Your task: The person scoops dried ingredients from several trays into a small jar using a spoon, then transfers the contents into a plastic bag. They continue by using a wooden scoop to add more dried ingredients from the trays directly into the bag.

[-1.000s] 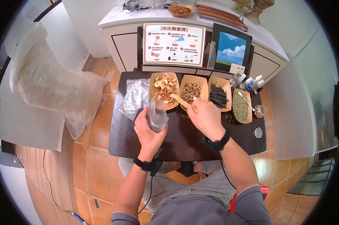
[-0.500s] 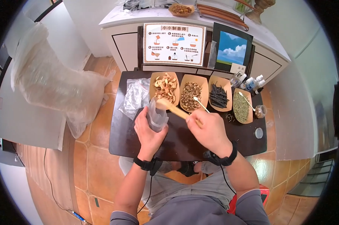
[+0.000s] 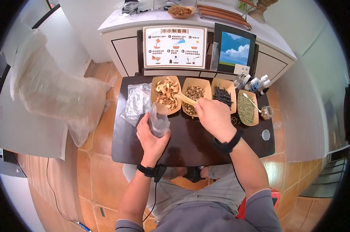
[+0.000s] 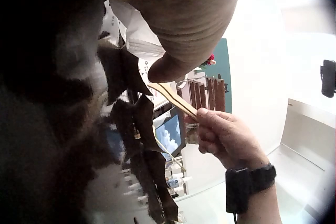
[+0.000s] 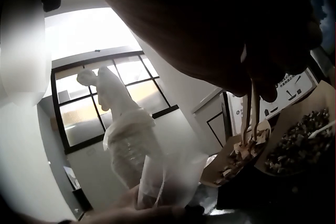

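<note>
Tongs point(image 3: 186, 99) in curled R fingers point(image 3: 201, 107), L fingers point(image 3: 143, 123) round cup point(image 3: 158, 123), bag point(image 3: 137, 99) & trays point(image 3: 206, 82) nr

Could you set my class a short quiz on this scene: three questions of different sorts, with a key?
1. Multiple choice: the right hand holds A) a bottle; B) wooden tongs; C) a white spoon.
2. True or false: the left hand holds a translucent container.
3. Fill in: on the dark table, counting from the person's left, the green-filled tray is tray number ___.
Key: 1. B; 2. true; 3. four.
</note>
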The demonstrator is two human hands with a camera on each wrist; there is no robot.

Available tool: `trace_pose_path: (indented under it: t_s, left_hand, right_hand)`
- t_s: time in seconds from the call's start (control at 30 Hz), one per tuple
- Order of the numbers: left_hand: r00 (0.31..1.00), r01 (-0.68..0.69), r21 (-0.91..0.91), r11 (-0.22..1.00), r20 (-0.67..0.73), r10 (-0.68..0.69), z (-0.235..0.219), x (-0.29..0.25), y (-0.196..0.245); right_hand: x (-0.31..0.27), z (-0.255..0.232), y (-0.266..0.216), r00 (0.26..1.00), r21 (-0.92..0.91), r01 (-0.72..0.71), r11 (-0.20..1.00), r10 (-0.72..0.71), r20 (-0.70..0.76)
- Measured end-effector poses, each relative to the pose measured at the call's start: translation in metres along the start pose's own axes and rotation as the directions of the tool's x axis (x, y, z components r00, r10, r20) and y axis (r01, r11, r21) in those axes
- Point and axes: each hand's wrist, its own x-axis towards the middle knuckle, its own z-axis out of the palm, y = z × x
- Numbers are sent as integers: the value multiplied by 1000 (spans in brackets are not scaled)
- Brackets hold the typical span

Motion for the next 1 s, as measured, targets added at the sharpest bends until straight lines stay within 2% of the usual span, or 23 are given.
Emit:
trace_pose_path:
  t_s: [0.1, 0.33, 0.5, 0.53, 0.6, 0.7, 0.8, 0.93, 1.0]
  left_hand:
    - [1000, 5, 10, 1000, 8, -6, -1, 1, 2]
    - [1000, 3, 9, 1000, 4, -3, -1, 0, 3]
    - [1000, -6, 8, 1000, -2, 6, -1, 1, 2]
    - [1000, -5, 7, 1000, -4, 5, -1, 1, 2]
    - [1000, 0, 10, 1000, -2, 0, -1, 1, 2]
    - [1000, -1, 21, 1000, 0, 2, -1, 0, 2]
    - [1000, 3, 22, 1000, 1, -3, -1, 0, 2]
    - [1000, 4, 25, 1000, 5, -4, -1, 0, 4]
    - [1000, 3, 15, 1000, 4, -3, 0, 0, 2]
  right_hand:
    - [9, 8, -6, 996, -77, 91, 993, -91, -4]
    - [15, 24, -3, 994, -91, 32, 995, -22, 109]
    - [15, 27, 3, 975, 86, -92, 992, 72, 211]
    - [14, 26, 5, 975, 85, -90, 992, 70, 211]
    - [12, 25, 9, 967, 210, -171, 963, 123, 222]
    - [9, 12, 8, 962, 250, -215, 944, 161, 223]
    - [2, 1, 5, 974, 332, -205, 921, 157, 166]
    - [-1, -1, 5, 975, 323, -201, 925, 157, 157]
    - [3, 4, 3, 984, 177, -152, 972, 131, 124]
